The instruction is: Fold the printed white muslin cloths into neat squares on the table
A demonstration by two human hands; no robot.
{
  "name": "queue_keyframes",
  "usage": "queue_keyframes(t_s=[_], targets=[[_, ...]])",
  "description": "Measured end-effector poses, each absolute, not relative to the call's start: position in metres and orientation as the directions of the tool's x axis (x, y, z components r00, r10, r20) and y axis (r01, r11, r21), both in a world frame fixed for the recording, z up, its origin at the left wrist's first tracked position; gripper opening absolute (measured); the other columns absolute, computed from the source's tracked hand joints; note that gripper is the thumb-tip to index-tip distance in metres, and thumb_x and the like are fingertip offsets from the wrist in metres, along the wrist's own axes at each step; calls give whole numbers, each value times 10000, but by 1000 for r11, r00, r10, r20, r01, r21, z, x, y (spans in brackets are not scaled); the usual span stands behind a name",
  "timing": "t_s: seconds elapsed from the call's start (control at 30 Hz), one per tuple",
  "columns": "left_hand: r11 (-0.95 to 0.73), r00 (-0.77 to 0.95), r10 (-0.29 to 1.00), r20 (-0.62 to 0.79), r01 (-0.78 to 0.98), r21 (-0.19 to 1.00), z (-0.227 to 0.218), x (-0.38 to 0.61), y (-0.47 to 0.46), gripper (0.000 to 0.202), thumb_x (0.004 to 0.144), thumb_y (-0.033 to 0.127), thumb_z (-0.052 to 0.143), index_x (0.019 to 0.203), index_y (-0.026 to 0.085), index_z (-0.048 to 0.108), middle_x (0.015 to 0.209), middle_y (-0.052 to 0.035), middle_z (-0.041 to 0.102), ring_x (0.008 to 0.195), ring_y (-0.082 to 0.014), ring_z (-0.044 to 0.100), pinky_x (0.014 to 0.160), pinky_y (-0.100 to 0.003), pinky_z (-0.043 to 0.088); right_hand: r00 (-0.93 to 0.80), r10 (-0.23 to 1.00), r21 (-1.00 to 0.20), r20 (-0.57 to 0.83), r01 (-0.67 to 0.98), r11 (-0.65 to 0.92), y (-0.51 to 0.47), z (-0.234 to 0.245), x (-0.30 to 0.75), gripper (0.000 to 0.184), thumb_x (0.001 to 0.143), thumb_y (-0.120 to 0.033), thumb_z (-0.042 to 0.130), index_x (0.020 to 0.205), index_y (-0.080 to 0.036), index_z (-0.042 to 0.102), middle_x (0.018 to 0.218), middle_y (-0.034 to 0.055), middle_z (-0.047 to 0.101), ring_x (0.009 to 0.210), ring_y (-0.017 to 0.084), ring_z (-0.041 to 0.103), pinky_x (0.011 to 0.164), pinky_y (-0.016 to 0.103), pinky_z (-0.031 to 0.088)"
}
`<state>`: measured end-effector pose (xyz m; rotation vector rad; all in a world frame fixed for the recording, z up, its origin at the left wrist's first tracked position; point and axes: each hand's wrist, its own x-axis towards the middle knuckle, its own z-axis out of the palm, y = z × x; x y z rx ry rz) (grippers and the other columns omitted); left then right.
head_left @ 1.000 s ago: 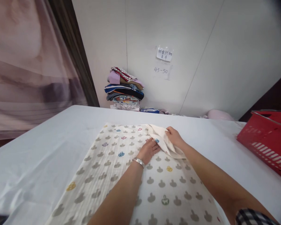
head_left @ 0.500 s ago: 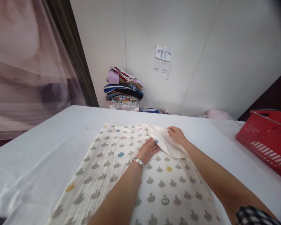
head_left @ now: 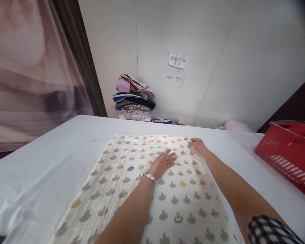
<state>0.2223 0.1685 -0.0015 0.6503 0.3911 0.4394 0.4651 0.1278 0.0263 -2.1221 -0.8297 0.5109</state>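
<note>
Palm down, fingers spread open, your left hand [head_left: 164, 162] rests mid-way on the printed cloth [head_left: 122, 176] spread over the white table [head_left: 53, 159]; your right hand [head_left: 198, 145] touches its far right corner, grip unclear. Smooth outward evenly, without dragging the weave.

white panel wall [head_left: 218, 51] | curtain [head_left: 27, 67] left | white table [head_left: 53, 152] | even light

A cream cloth [head_left: 132, 183] printed with grey and a few coloured mushroom-like shapes is lying spread flat. It is stretching lengthwise across the white table [head_left: 40, 162].
</note>
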Motion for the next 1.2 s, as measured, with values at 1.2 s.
queue_keyframes(t_s=[1.2], targets=[[498,688,695,-208,-252,830,-5,228,161,331,745,327,611,1012,139,553,1060,-154,626,897,-216,625,829,-385,488,766,641,-477,43,579,-661,143,9,490,346,767,-335,483,1061,-160,537,974,128,625,876,260,577,685,329,429]])
